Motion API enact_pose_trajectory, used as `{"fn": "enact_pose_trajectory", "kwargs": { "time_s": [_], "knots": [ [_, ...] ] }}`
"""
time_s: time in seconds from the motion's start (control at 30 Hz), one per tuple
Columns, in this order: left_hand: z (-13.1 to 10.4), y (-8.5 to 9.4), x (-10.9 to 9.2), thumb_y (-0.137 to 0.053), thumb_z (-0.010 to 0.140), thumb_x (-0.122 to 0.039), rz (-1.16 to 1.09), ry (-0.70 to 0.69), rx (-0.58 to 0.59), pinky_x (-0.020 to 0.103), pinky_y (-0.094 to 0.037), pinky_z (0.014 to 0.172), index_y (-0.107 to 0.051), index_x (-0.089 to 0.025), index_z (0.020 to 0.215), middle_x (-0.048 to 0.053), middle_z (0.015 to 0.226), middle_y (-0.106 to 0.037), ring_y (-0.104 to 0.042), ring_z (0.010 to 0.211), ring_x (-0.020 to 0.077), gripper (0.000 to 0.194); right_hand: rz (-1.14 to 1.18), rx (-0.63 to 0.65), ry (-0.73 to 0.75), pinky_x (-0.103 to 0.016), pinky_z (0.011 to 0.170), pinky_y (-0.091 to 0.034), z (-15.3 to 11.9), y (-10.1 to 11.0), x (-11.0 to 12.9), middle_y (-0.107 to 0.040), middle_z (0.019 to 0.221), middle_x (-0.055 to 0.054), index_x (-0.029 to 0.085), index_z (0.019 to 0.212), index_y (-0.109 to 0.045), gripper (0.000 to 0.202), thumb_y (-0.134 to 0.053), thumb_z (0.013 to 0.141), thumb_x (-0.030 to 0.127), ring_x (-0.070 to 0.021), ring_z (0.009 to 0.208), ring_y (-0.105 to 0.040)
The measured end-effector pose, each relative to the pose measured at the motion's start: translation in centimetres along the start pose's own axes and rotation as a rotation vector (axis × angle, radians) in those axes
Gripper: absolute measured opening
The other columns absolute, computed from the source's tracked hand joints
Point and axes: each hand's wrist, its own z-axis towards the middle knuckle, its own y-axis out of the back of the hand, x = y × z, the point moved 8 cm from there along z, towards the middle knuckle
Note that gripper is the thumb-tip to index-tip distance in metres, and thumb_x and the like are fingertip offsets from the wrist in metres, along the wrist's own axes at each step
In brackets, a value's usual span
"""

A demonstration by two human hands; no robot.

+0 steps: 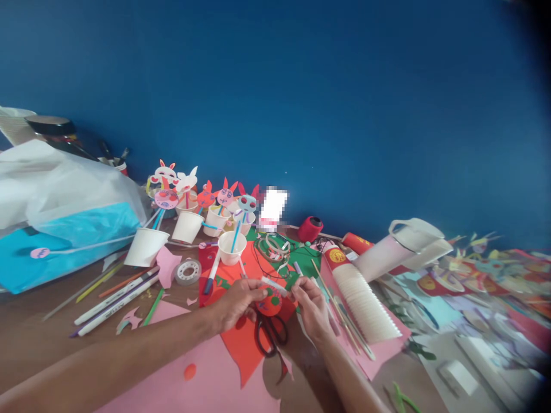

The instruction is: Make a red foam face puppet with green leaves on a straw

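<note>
Between my hands is a small round red paper face with green spots and blue marks. My left hand pinches it at its left edge. A short whitish strip stretches across its top, and the fingers of my right hand are closed at the strip's right end. Just below the face, black-handled scissors lie over red paper. In front of my hands stands a white paper cup holding a paper face on a blue stick.
More cups with animal faces stand behind. Markers and a tape roll lie left. A stack of white cups, wooden sticks and a white pitcher are right. A plastic bag sits far left.
</note>
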Motion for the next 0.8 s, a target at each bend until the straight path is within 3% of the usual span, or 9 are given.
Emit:
{"fn": "enact_pose_trajectory", "kwargs": {
  "time_s": [0.2, 0.57, 0.8],
  "knots": [
    [0.4, 0.5, 0.2, -0.062, 0.066, -0.026, 0.075, -0.113, -0.042, 0.014, -0.034, 0.034, -0.061, -0.012, 0.073, -0.002, 0.056, -0.057, -0.047, 0.040, 0.0053, 0.015, -0.074, -0.004, -0.038, -0.024, 0.060, -0.036, -0.2, -0.4, 0.3, -0.052, 0.060, 0.003, 0.020, 0.070, -0.053, 0.010, -0.060, 0.074, 0.026, -0.0111, 0.057, -0.046],
    [-0.8, -1.3, 0.1, -0.061, 0.069, -0.033, 0.182, -0.111, 0.056, 0.019, -0.045, 0.035, -0.046, -0.016, 0.069, -0.007, 0.057, -0.045, -0.047, 0.035, 0.0047, 0.023, -0.137, 0.004, -0.089, -0.022, 0.053, -0.030, -0.4, -1.2, 0.0, -0.044, 0.056, 0.005, 0.018, 0.064, -0.050, 0.012, -0.058, 0.071, 0.023, -0.0089, 0.052, -0.037],
    [-0.5, -0.9, 0.7, -0.060, 0.070, -0.037, 0.241, -0.120, 0.027, 0.018, -0.044, 0.035, -0.048, -0.015, 0.070, -0.007, 0.057, -0.045, -0.048, 0.035, 0.0050, 0.025, -0.185, 0.043, -0.086, -0.023, 0.054, -0.032, -0.6, -1.5, -0.2, -0.047, 0.056, 0.004, 0.017, 0.063, -0.051, 0.012, -0.058, 0.071, 0.022, -0.0098, 0.054, -0.040]
  ]
}}
